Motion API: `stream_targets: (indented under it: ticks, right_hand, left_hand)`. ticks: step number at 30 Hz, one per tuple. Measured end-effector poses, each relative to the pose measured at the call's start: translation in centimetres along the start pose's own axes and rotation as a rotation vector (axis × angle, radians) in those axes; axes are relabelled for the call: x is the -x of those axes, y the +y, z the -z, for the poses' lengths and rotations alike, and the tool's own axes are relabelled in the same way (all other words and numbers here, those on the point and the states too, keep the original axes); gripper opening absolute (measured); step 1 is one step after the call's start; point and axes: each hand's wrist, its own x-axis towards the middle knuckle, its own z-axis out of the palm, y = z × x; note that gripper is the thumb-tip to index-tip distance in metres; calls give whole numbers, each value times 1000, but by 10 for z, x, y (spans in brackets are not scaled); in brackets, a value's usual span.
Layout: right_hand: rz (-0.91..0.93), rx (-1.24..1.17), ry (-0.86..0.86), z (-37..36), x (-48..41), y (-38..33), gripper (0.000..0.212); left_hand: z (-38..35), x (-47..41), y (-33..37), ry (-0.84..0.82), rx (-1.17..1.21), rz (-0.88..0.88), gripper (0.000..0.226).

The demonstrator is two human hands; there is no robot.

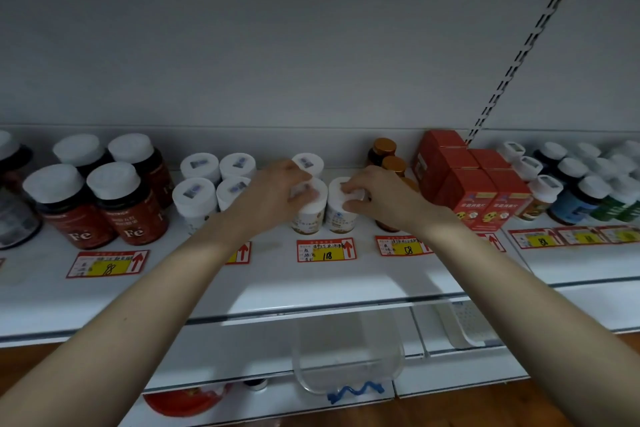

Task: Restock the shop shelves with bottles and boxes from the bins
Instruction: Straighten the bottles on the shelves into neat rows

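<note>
Two white-capped bottles stand side by side at the middle of the white shelf. My left hand grips the cap of the left bottle from above. My right hand grips the cap of the right bottle the same way. Behind my left hand a third matching bottle stands near the back wall. Several more white bottles form a group just to the left.
Dark red bottles marked Fe fill the left of the shelf. Amber bottles, red boxes and blue and green bottles stand to the right. Price tags line the shelf front. A clear plastic bin sits below.
</note>
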Motion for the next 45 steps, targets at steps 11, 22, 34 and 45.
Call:
stream_targets:
  ticks: [11,22,34,45]
  right_hand:
    - [9,-7,5,2,1,-4,39]
    - [38,2,30,0,1,-1,40]
    - [32,-6,23,-4,2,2,40]
    - [-120,-29,243,29,44,25,22]
  left_hand:
    - [4,-46,-20,-141,-102,26,30]
    - [1,-48,-20,-116,-87,7,28]
    - [-2,-46,-19,-97,-102,46,29]
    - [1,-57,9,91,9,-148,21]
